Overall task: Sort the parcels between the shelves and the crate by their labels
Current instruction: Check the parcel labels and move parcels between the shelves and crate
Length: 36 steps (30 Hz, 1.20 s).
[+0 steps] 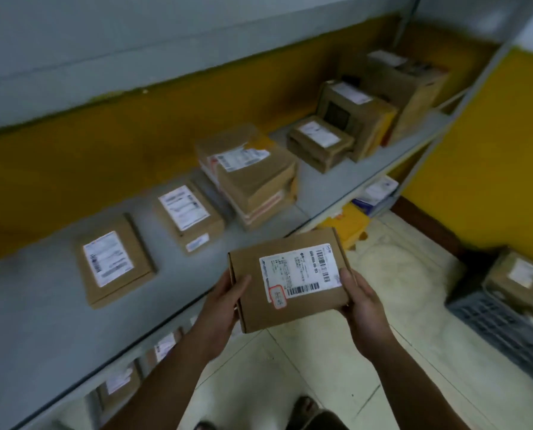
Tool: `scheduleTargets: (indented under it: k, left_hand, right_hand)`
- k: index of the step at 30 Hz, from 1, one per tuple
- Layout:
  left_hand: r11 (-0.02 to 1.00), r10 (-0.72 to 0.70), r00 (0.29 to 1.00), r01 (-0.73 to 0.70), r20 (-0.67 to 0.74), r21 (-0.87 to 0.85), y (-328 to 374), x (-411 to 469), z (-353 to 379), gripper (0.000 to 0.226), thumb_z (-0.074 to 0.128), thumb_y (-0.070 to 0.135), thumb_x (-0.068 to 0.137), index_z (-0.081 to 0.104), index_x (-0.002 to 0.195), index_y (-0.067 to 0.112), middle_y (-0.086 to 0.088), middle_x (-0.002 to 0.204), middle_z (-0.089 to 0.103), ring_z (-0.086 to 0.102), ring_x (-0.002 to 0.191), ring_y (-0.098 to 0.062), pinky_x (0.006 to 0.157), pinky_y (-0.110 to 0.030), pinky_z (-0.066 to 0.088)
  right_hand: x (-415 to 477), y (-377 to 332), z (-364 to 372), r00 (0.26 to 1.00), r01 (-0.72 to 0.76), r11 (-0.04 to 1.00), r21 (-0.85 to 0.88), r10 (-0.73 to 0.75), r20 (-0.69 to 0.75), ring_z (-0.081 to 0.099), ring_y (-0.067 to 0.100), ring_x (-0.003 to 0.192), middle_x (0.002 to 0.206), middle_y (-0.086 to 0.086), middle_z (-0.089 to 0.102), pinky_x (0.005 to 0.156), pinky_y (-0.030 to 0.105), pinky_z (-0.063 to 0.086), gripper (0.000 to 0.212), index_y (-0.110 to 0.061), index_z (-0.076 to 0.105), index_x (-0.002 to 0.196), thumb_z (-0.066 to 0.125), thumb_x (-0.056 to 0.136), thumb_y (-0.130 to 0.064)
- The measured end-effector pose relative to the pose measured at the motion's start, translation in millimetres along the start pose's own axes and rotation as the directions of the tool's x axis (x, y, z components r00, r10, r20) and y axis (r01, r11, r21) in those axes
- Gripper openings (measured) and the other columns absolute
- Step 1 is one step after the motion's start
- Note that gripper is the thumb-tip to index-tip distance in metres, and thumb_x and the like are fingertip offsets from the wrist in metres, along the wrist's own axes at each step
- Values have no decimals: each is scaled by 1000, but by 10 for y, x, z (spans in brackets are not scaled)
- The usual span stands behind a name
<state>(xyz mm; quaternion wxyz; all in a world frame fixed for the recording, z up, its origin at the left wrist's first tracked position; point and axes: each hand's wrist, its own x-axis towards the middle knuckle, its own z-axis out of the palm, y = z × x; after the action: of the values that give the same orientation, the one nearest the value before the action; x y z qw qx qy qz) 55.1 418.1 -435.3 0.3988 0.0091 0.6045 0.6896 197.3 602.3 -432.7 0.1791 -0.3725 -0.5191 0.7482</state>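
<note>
We face a long grey shelf (26,305) against a yellow-and-grey wall (73,156). Brown labelled shelf parcels lie along it: two flat ones (115,262) set singly, a stack (253,178) in the middle and larger boxes (411,88) at the far right end. At the right, on the pale tiled floor (321,367), a grey slatted crate (501,333) holds at least two labelled cartons (519,274). Just in front of the shelf's edge we hold the small parcel (290,315), label up. Our left hand (225,305) and right hand (364,305) grip its opposite sides, thumbs pressed on top, the other fingers hidden underneath.
</note>
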Motion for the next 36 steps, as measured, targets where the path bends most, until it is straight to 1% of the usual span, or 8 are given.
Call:
scheduleTargets:
  k: [5,9,11,13,19,24,29,36]
  left_hand:
    - [991,-18,990,0,139,134,-229,312,1109,41,60,25,93,51,131,39,6,120,69,66,108,-16,88,-37,54]
    - [962,-7,985,-40,171,271,-399,535,2065,59,62,32,92,35,142,43,15,119,61,61,101,-5,69,-21,50]
    - [947,15,976,-84,218,310,-466,609,2428,56,62,30,92,35,139,45,21,113,60,60,96,2,66,-16,49]
    - [935,-1,965,-92,262,342,-542,709,2778,50,61,29,92,39,134,47,25,110,61,61,95,2,69,-19,49]
    - [885,-131,902,-81,412,459,-796,1133,3748,59,63,37,90,37,142,47,13,130,59,58,115,-13,101,-47,46]
    - [863,-224,838,-66,497,500,-995,1518,4633,59,62,36,92,35,142,48,13,129,59,59,111,-10,100,-43,47]
    - [835,-339,753,-36,564,549,-1233,1797,5686,57,61,34,93,36,144,44,16,125,58,56,101,0,82,-28,45]
    - [780,-463,647,-27,606,625,-1632,2006,6739,58,64,33,90,39,141,49,12,128,62,62,112,-15,97,-45,50]
  right_hand:
    - [89,-107,-970,982,-19,995,95,36,-188,64,23,112,113,7,72,90,39,52,30,-19,65,120,48,99,-32]
    - [110,-242,-1763,948,5,989,146,42,-317,65,20,109,111,4,73,84,34,52,29,-20,65,120,48,100,-33]
    - [107,-296,-2045,929,30,987,157,30,-368,65,19,108,111,3,73,83,33,52,28,-21,66,118,47,100,-32]
    - [116,-346,-2328,904,46,983,177,34,-426,65,18,107,110,2,73,83,33,53,27,-22,66,117,47,100,-33]
    - [245,-439,-3149,811,71,973,221,73,-581,64,19,108,110,-1,73,84,33,53,30,-25,65,118,48,99,-39]
    - [462,-613,-3809,724,94,968,233,94,-683,64,21,109,108,-1,73,88,37,53,30,-24,65,118,48,99,-40]
    - [558,-872,-4540,597,120,956,268,146,-789,64,22,108,107,2,73,85,36,54,30,-19,66,116,51,98,-38]
    - [616,-999,-5402,485,171,913,369,248,-839,65,22,104,104,3,74,78,33,52,28,-17,66,113,52,97,-35]
